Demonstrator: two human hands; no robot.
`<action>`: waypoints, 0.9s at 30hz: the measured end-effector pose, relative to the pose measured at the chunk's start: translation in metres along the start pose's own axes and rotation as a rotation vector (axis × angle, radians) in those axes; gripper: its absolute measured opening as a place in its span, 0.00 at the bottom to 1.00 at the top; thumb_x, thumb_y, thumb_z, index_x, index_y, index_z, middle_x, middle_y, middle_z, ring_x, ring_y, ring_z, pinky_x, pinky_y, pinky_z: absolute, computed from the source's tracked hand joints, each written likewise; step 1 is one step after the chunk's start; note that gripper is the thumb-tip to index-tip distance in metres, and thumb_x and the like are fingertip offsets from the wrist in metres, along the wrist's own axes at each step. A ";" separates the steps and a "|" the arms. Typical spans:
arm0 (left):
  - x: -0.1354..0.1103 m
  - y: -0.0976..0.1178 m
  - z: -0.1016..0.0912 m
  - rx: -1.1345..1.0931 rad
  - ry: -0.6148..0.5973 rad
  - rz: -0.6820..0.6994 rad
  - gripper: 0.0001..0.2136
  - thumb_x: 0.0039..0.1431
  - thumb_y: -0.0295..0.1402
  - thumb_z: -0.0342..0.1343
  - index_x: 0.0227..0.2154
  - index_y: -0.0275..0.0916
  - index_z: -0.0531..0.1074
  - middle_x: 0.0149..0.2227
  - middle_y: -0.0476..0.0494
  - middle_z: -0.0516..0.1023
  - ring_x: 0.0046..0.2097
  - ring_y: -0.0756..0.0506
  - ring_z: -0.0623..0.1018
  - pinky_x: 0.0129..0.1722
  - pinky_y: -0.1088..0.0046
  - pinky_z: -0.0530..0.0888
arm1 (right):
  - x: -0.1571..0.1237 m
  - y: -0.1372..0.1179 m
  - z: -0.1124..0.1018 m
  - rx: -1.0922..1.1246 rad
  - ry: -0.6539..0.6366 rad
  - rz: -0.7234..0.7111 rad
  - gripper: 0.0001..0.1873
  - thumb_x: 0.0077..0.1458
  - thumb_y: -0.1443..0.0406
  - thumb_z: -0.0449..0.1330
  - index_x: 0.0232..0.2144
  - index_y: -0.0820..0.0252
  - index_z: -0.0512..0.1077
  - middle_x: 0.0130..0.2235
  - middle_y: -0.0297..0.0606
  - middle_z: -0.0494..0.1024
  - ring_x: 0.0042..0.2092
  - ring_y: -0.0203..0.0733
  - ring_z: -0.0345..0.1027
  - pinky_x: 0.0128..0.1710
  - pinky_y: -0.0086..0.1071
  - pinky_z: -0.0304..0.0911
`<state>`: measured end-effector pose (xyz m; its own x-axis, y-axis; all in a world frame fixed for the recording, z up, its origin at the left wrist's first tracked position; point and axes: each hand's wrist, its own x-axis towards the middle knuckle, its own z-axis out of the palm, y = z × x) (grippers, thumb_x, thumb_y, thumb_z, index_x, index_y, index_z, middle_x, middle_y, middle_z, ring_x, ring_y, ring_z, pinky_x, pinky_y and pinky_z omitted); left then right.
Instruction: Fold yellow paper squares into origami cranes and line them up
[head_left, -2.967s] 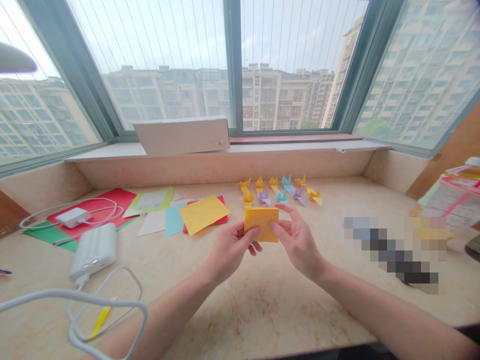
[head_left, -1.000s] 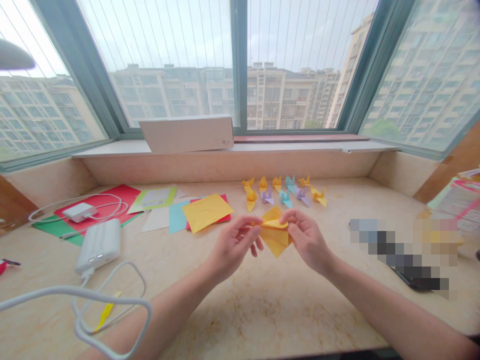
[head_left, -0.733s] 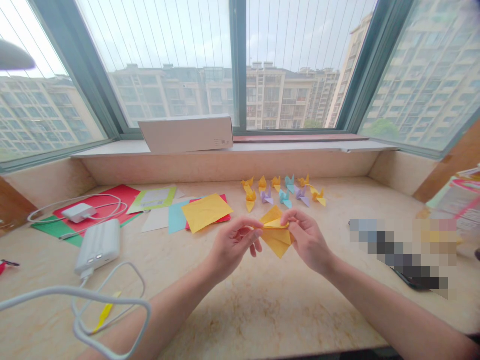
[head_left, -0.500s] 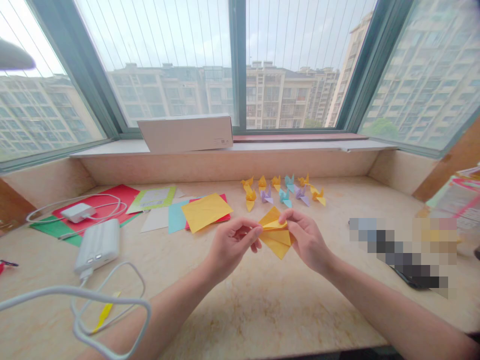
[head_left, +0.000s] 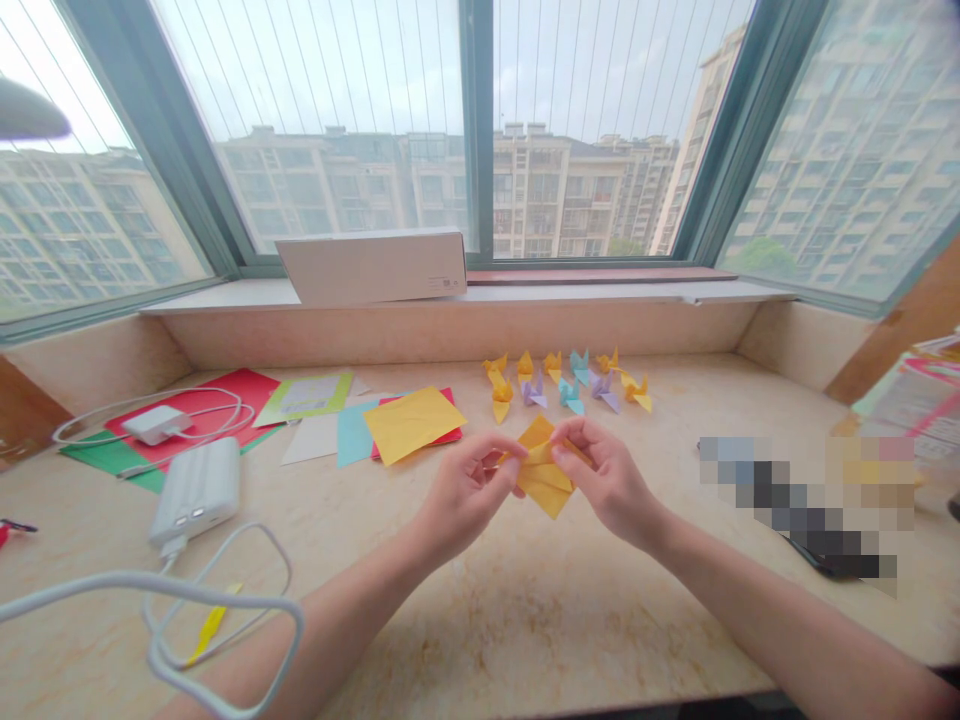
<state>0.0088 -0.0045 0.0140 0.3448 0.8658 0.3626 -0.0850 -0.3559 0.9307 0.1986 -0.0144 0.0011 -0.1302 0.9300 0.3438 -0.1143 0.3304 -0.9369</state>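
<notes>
Between my two hands is a partly folded piece of yellow origami paper (head_left: pixel 551 490), with creases across it and a pointed corner facing down. My left hand (head_left: pixel 476 485) pinches its left side between thumb and fingers. On the right edge, my right hand (head_left: pixel 604 475) grips it, thumb pressed on the front face. Some of the fingers behind the paper are hidden. Just beyond stand several folded paper cranes in rows, among them a yellow crane (head_left: pixel 501 398), a blue crane (head_left: pixel 571 397) and a purple crane (head_left: pixel 604 391).
A yellow sheet (head_left: pixel 415 425) lies on other coloured papers to the left. Further left are a white power bank (head_left: pixel 196 488), a charger (head_left: pixel 156 425) and looping white cable (head_left: pixel 225 600). A white box (head_left: pixel 375 268) leans at the window. A blurred dark object (head_left: pixel 810 520) lies right.
My right thumb has shifted left and down across the paper, and my left fingers have closed in on its edge. The folded layers look flatter. Everything else stays put.
</notes>
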 end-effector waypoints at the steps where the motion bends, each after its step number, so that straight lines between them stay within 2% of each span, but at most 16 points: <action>1: 0.000 -0.001 0.000 0.005 -0.002 -0.015 0.08 0.60 0.35 0.60 0.34 0.35 0.75 0.30 0.46 0.76 0.30 0.50 0.77 0.30 0.76 0.76 | -0.001 0.000 0.001 -0.001 -0.005 -0.001 0.07 0.60 0.60 0.62 0.37 0.55 0.69 0.33 0.33 0.75 0.33 0.37 0.70 0.33 0.30 0.66; 4: 0.002 -0.004 0.000 0.009 0.025 -0.053 0.08 0.60 0.36 0.61 0.33 0.35 0.73 0.28 0.48 0.76 0.29 0.50 0.77 0.30 0.76 0.75 | -0.001 -0.001 0.003 0.015 -0.013 0.007 0.08 0.60 0.59 0.62 0.38 0.55 0.69 0.33 0.34 0.76 0.33 0.37 0.72 0.32 0.29 0.67; 6: 0.003 -0.006 -0.001 -0.009 0.023 -0.066 0.08 0.60 0.35 0.62 0.36 0.36 0.73 0.29 0.48 0.77 0.29 0.50 0.77 0.30 0.76 0.75 | -0.001 -0.002 0.003 0.029 -0.011 0.009 0.09 0.60 0.58 0.63 0.38 0.54 0.69 0.33 0.33 0.76 0.33 0.37 0.72 0.32 0.29 0.68; 11: 0.003 -0.001 -0.005 -0.047 -0.138 -0.049 0.09 0.63 0.36 0.58 0.40 0.36 0.75 0.33 0.45 0.78 0.31 0.50 0.76 0.32 0.75 0.75 | 0.004 0.000 -0.002 0.044 -0.009 0.012 0.11 0.56 0.57 0.66 0.32 0.56 0.72 0.31 0.33 0.76 0.33 0.38 0.72 0.34 0.31 0.70; 14: 0.001 0.004 -0.006 -0.022 -0.231 -0.087 0.09 0.64 0.35 0.56 0.41 0.35 0.77 0.29 0.47 0.76 0.29 0.51 0.76 0.31 0.75 0.73 | 0.007 0.003 -0.004 0.052 0.021 -0.014 0.11 0.53 0.57 0.68 0.30 0.57 0.73 0.32 0.34 0.77 0.33 0.38 0.72 0.34 0.31 0.70; 17: 0.000 0.003 -0.007 -0.022 -0.259 -0.144 0.10 0.65 0.35 0.55 0.42 0.34 0.76 0.27 0.48 0.75 0.28 0.51 0.76 0.31 0.75 0.73 | 0.007 0.004 -0.004 0.032 0.039 -0.011 0.10 0.54 0.58 0.68 0.31 0.56 0.74 0.30 0.32 0.77 0.31 0.36 0.71 0.31 0.29 0.68; 21: -0.001 -0.002 -0.004 -0.018 -0.184 -0.138 0.09 0.62 0.34 0.58 0.40 0.34 0.77 0.28 0.47 0.78 0.28 0.50 0.77 0.31 0.75 0.74 | 0.007 -0.002 -0.003 0.072 0.001 0.019 0.12 0.59 0.57 0.63 0.42 0.53 0.72 0.34 0.33 0.77 0.31 0.36 0.73 0.30 0.29 0.70; 25: 0.001 -0.003 0.001 -0.072 -0.061 -0.071 0.08 0.60 0.34 0.60 0.38 0.35 0.77 0.28 0.47 0.79 0.29 0.51 0.78 0.32 0.76 0.75 | 0.007 -0.008 -0.004 0.163 -0.079 -0.032 0.17 0.60 0.58 0.63 0.50 0.50 0.68 0.46 0.38 0.77 0.41 0.39 0.76 0.40 0.33 0.73; 27: 0.002 -0.002 0.001 -0.097 -0.004 -0.031 0.07 0.60 0.34 0.61 0.37 0.35 0.77 0.31 0.46 0.80 0.31 0.50 0.78 0.32 0.76 0.77 | 0.007 -0.008 -0.005 0.198 -0.135 -0.045 0.19 0.59 0.59 0.64 0.52 0.49 0.66 0.49 0.40 0.76 0.45 0.42 0.76 0.44 0.36 0.73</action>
<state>0.0109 -0.0023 0.0125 0.3525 0.8742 0.3339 -0.1646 -0.2933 0.9417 0.2034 -0.0102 0.0108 -0.2494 0.8807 0.4028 -0.3121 0.3207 -0.8943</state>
